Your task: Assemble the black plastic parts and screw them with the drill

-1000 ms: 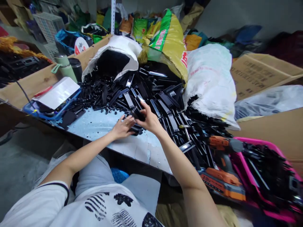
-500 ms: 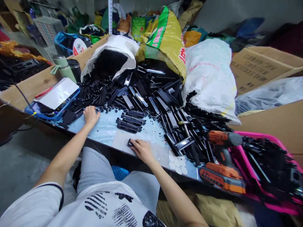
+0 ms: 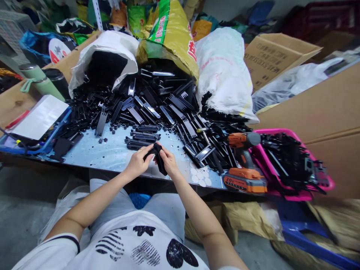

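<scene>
In front of my lap, over the table's near edge, both hands meet at a long black part [image 3: 161, 163]. My right hand [image 3: 170, 162] grips its side, with the thumb on its face. The fingers of my left hand [image 3: 138, 163] are closed at its upper end; whether a smaller piece is pinched there too is hidden. Just beyond my hands lies a short stack of similar long black parts [image 3: 144, 135], side by side. A heap of loose black and shiny metal pieces [image 3: 146, 108] spreads behind that stack.
An orange cordless drill [image 3: 244, 165] stands at the right, beside a pink basket [image 3: 292, 135] of black parts. White round discs [image 3: 200, 175] lie by the front edge. A blue tray [image 3: 53, 140] and a green bottle [image 3: 42, 82] are at left. Sacks [image 3: 225, 67] line the back.
My left hand has come from the small pieces at left to join my right hand. The black part is now raised upright between both hands. The view has shifted to the right.
</scene>
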Demonstrator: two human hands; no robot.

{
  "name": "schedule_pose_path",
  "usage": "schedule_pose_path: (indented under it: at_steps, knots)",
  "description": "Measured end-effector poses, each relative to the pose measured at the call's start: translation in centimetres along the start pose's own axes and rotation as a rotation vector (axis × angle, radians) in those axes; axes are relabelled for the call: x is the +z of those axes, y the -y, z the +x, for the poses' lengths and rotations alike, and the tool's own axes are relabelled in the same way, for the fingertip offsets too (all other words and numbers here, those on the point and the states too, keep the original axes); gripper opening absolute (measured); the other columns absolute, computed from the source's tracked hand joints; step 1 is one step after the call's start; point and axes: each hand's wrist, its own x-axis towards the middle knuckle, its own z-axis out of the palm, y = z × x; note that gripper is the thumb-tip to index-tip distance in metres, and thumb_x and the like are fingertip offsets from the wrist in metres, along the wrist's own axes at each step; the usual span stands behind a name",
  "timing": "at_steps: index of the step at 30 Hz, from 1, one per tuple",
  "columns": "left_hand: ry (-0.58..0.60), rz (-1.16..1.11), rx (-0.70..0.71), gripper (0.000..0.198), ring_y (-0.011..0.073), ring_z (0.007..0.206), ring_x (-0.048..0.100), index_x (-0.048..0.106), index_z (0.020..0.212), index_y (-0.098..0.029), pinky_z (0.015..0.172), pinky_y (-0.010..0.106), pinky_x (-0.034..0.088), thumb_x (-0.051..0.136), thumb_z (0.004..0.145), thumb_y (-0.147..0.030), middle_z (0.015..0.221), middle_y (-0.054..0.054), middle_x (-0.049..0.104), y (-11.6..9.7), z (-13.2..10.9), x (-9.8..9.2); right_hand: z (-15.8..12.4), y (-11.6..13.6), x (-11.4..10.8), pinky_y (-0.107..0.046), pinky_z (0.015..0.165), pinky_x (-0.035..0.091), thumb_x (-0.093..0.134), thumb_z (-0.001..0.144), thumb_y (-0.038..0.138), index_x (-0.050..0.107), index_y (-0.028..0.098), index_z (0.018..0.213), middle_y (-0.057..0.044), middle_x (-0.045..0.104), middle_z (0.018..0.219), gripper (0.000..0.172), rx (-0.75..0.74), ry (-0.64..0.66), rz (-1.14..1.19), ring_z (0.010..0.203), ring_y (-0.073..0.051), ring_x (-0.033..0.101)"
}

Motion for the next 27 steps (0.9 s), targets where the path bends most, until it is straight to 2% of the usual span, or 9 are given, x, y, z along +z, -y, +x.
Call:
schedule_pose_path:
  at_steps: [6,8,13,16,18,20,22,24,27]
  knots:
    - [0.031,0.009,0.041,0.030,0.0154,0.083,0.061,0.063,0.115,-0.016,0.076,0.028,0.050,0.051,0.089,-0.024,0.091,0.008,0.062,-0.4,-0.3,0.2,-0.8,1.2,-3.0,-0.025,0.057,0.053,0.058,0.084,0.040,0.053,0.026,0.131,-0.004,0.059,0.095,0.049,-0.245,0.177,-0.429,0.067,-0.010,0.054]
    - [-0.023,-0.005,0.038,0.030,0.0148,0.082,0.060,0.064,0.115,-0.016,0.075,0.027,0.050,0.050,0.090,-0.024,0.090,0.007,0.062,-0.9,-0.3,0.7,-1.2,1.1,-2.5,-0.025,0.058,0.054,0.057,0.086,0.040,0.050,0.026,0.133,-0.006,0.059,0.100,0.050,-0.272,0.141,-0.453,0.068,-0.011,0.055]
    - [-0.253,-0.071,0.065,0.030,0.0141,0.085,0.059,0.063,0.115,-0.017,0.076,0.027,0.050,0.046,0.092,-0.022,0.092,0.008,0.060,-2.1,0.1,1.6,-2.6,-1.0,0.6,-0.029,0.060,0.055,0.045,0.091,0.043,0.040,0.027,0.140,-0.009,0.058,0.108,0.052,-0.310,-0.133,-0.426,0.063,-0.011,0.055]
    - [-0.183,-0.069,0.092,0.030,0.0148,0.086,0.060,0.063,0.115,-0.017,0.076,0.028,0.051,0.044,0.093,-0.024,0.094,0.008,0.061,-1.7,-0.3,2.0,-3.2,-1.9,1.0,-0.030,0.067,0.055,0.043,0.093,0.042,0.036,0.025,0.143,-0.009,0.059,0.109,0.054,-0.345,-0.136,-0.497,0.069,-0.013,0.058]
    - [-0.150,-0.054,-0.016,0.032,0.0140,0.080,0.061,0.060,0.117,-0.018,0.072,0.028,0.053,0.041,0.093,-0.026,0.098,0.008,0.060,-0.9,-1.2,2.6,-2.9,-1.8,0.0,-0.032,0.077,0.053,0.041,0.094,0.042,0.035,0.025,0.143,-0.009,0.059,0.112,0.052,-0.365,-0.049,-0.608,0.081,-0.015,0.060]
    - [-0.166,-0.002,-0.186,0.035,0.0135,0.074,0.061,0.053,0.124,-0.018,0.065,0.028,0.054,0.038,0.094,-0.026,0.104,0.010,0.058,-0.1,-2.4,3.2,-1.5,-0.9,-2.4,-0.034,0.088,0.049,0.042,0.093,0.042,0.041,0.026,0.139,-0.008,0.057,0.117,0.049,-0.390,0.007,-0.793,0.099,-0.018,0.058]
    - [-0.154,0.135,-0.269,0.040,0.0181,0.085,0.063,0.045,0.131,-0.018,0.069,0.032,0.054,0.041,0.091,-0.023,0.114,0.014,0.054,0.5,-3.3,3.4,1.0,0.7,-6.1,-0.036,0.094,0.044,0.044,0.092,0.042,0.049,0.025,0.133,-0.009,0.055,0.120,0.044,-0.406,-0.074,-1.011,0.111,-0.021,0.051]
    - [-0.016,0.322,-0.168,0.048,0.0279,0.112,0.054,0.044,0.132,-0.019,0.088,0.044,0.049,0.047,0.084,-0.016,0.127,0.016,0.048,0.9,-3.4,3.3,4.3,2.6,-10.9,-0.038,0.094,0.041,0.043,0.093,0.039,0.054,0.020,0.128,-0.012,0.054,0.121,0.041,-0.366,-0.278,-1.217,0.113,-0.024,0.047]
    - [0.378,0.499,0.150,0.050,0.0328,0.130,0.035,0.053,0.124,-0.022,0.107,0.062,0.021,0.048,0.077,-0.007,0.131,0.012,0.049,1.1,-2.2,2.9,9.8,5.4,-18.7,-0.037,0.088,0.039,0.034,0.095,0.027,0.050,0.013,0.130,-0.018,0.049,0.123,0.041,-0.096,-0.566,-1.511,0.112,-0.025,0.042]
